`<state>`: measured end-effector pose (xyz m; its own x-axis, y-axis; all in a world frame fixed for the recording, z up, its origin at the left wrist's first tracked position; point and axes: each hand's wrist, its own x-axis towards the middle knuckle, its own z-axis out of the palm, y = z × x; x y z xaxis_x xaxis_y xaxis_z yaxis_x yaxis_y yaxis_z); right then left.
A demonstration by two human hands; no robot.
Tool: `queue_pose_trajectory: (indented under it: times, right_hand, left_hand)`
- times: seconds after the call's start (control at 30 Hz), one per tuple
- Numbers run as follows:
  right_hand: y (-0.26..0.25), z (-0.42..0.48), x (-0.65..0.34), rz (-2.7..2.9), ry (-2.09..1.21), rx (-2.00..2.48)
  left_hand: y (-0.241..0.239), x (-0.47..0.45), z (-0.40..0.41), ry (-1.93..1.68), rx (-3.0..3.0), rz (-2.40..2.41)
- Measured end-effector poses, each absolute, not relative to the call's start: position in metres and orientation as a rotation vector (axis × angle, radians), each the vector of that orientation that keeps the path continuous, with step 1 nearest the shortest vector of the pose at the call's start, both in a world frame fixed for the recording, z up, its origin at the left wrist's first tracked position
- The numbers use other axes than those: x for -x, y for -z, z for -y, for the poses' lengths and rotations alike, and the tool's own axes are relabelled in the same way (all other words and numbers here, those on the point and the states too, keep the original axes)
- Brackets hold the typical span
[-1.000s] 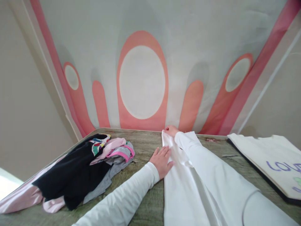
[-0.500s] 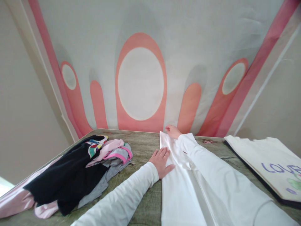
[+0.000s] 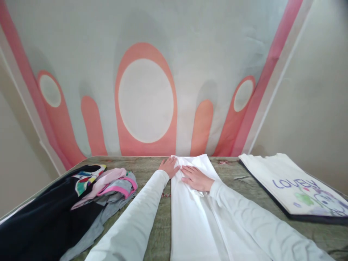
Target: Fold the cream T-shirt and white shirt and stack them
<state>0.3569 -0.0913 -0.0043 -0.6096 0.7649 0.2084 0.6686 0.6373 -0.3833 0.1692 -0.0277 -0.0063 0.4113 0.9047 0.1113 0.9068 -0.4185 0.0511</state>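
A white garment lies folded into a long strip down the middle of a wood-grain table. My left hand rests flat on the strip's far left corner, fingers stretched out. My right hand lies flat on the cloth just right of it, fingers spread and pointing left. Both arms wear white long sleeves. Neither hand holds anything.
A heap of clothes, black, grey, pink and multicoloured, lies at the left of the table. At the right lies a folded white shirt with a "LOVELY" print. A pink and grey patterned cloth hangs behind the table.
My right hand has drawn back from the garment's far end to lie flat on the cloth. My left hand has slid forward to the far left corner. The view has shifted right.
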Motion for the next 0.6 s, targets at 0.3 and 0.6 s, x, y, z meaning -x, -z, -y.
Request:
queue_pose_trajectory:
  times: [0.3,0.6]
  right_hand:
    - [0.003,0.042,-0.431,2.107,-0.37,1.44]
    - [0.025,0.035,-0.463,2.195,-0.249,1.66]
  left_hand:
    - [0.0,-0.171,0.024,0.216,2.532,1.738]
    - [-0.003,-0.218,0.056,0.086,2.786,1.526]
